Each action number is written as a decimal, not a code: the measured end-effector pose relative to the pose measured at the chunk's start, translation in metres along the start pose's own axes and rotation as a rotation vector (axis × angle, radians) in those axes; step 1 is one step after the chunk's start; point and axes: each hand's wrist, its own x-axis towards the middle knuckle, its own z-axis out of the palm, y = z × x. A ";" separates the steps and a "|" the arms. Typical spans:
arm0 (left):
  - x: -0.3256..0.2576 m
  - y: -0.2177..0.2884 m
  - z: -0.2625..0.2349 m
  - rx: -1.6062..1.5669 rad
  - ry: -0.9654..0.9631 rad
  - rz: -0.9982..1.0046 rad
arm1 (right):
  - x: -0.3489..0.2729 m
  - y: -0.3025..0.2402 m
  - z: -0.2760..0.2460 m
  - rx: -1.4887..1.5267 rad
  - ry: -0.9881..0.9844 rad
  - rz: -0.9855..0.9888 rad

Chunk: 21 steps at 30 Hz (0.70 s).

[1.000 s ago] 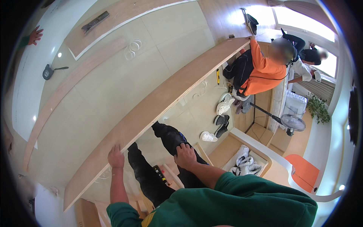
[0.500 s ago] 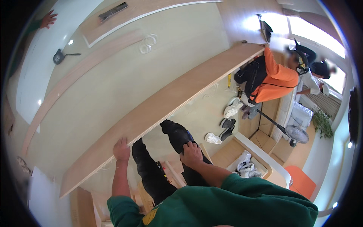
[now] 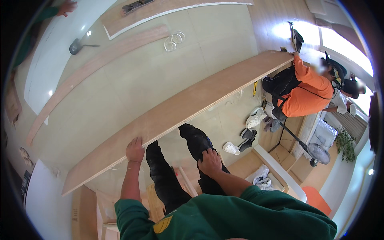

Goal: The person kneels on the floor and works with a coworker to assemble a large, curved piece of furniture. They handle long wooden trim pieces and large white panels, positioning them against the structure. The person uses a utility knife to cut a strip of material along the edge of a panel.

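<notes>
one broad stretch of pale tiled floor (image 3: pixel 132 94) takes up the middle, and across it runs a long wooden board (image 3: pixel 180 110), its wide, plain face turned upward and its thin side toward the person. the board's long axis goes aslant, from a near end at lower left, by a cardboard box (image 3: pixel 84 212), to a far end at upper right; it looks bowed, though the lens may add to that. it covers the person's feet, and i cannot tell whether it bears on the floor. a co-worker in orange (image 3: pixel 308 100) has a hand (image 3: pixel 295 54) at the far end.

as for progress, the board is in hand at both ends; no screw, clamp or joint shows on it, so it seems loose, its placing unfinished. a narrow wooden strip (image 3: pixel 90 64) lies apart, beyond it.

the left hand (image 3: pixel 135 150) grips the board's near edge, fingers over the face, thumb hidden. the right hand (image 3: pixel 209 163) rests loosely on the dark trouser leg (image 3: pixel 196 142), holding nothing. smaller still, a dark tape measure (image 3: pixel 75 47) lies past the strip, and a yellow knife (image 3: pixel 255 89) near the co-worker.
</notes>
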 end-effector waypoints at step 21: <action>0.002 0.005 -0.009 -0.010 -0.052 -0.027 | 0.006 0.005 -0.007 0.017 -0.021 0.013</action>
